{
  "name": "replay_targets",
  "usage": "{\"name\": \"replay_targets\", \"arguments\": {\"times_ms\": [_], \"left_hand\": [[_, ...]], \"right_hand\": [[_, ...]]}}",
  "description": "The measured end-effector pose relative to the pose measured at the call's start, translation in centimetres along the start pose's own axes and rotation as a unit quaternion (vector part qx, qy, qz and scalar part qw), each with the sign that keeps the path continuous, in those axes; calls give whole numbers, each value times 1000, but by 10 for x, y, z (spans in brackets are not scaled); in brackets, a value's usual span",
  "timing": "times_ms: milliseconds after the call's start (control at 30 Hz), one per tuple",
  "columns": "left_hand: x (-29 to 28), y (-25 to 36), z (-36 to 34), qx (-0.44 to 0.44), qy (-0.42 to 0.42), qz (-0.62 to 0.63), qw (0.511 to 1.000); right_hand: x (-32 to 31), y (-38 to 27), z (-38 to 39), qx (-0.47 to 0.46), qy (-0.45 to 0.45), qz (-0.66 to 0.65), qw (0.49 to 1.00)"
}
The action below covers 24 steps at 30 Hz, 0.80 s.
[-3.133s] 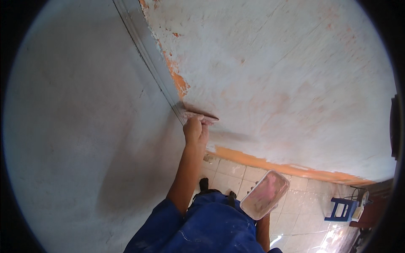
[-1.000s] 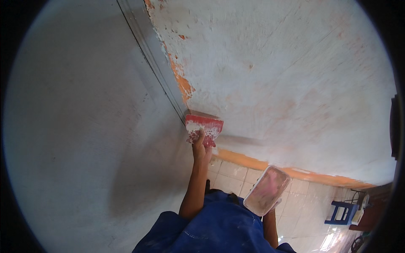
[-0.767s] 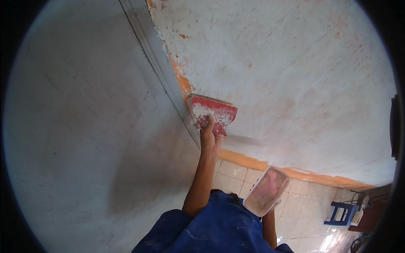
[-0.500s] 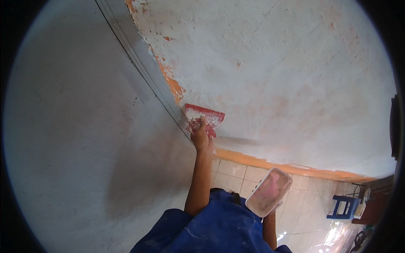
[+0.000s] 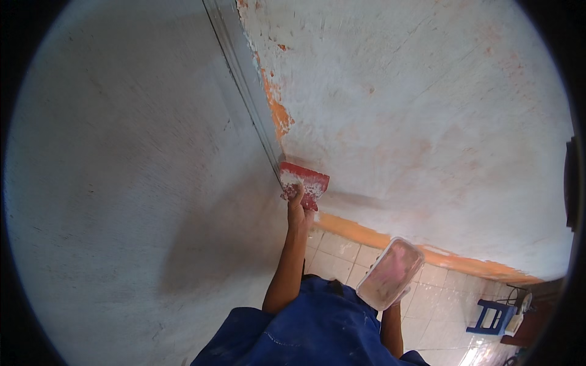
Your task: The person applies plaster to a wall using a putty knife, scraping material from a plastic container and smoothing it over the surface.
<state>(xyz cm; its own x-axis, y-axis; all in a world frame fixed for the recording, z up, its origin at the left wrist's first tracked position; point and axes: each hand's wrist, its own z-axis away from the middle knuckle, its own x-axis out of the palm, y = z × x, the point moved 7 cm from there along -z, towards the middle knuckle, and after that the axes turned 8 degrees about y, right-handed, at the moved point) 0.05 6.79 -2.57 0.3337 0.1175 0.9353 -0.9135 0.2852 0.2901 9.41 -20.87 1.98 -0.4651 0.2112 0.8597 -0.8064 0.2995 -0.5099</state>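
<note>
My left hand (image 5: 297, 213) is closed around a red plastic putty spreader (image 5: 310, 179), thumb laid over its face. White putty is smeared across the spreader. Its wide edge lies at the white wall (image 5: 415, 122), close beside the corner with the grey wall (image 5: 122, 183). Down at my right side, my right hand (image 5: 397, 301) holds a shallow rectangular plastic tub (image 5: 390, 273) from beneath, tilted so its inside shows. Pinkish putty residue coats the tub, and most of that hand's fingers are hidden behind it.
Bare orange patches (image 5: 279, 116) run along the corner beside a thin grey conduit (image 5: 244, 97). An orange band (image 5: 348, 227) edges the wall's foot above the tiled floor (image 5: 332, 265). A blue plastic stool (image 5: 492, 317) stands at the lower right; a dark object (image 5: 571, 183) borders the right side.
My left hand has moved the spreader down along the corner, away from the orange patch. The whole view has turned slightly. The tub stays in my right hand, almost unmoved.
</note>
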Motion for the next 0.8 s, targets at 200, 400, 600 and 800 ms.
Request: {"name": "replay_targets", "arguments": {"times_ms": [200,400,600,800], "left_hand": [[68,9,-8,5,-18,0,1000],[-13,-14,-18,29,122,-80,989],[-69,-28,-36,22,175,-113,978],[-63,-10,14,-11,166,-187,968]], "right_hand": [[3,8,2,25,8,0,1000],[1,12,8,30,20,-11,999],[-2,4,8,34,6,6,999],[-9,-5,13,32,8,9,999]]}}
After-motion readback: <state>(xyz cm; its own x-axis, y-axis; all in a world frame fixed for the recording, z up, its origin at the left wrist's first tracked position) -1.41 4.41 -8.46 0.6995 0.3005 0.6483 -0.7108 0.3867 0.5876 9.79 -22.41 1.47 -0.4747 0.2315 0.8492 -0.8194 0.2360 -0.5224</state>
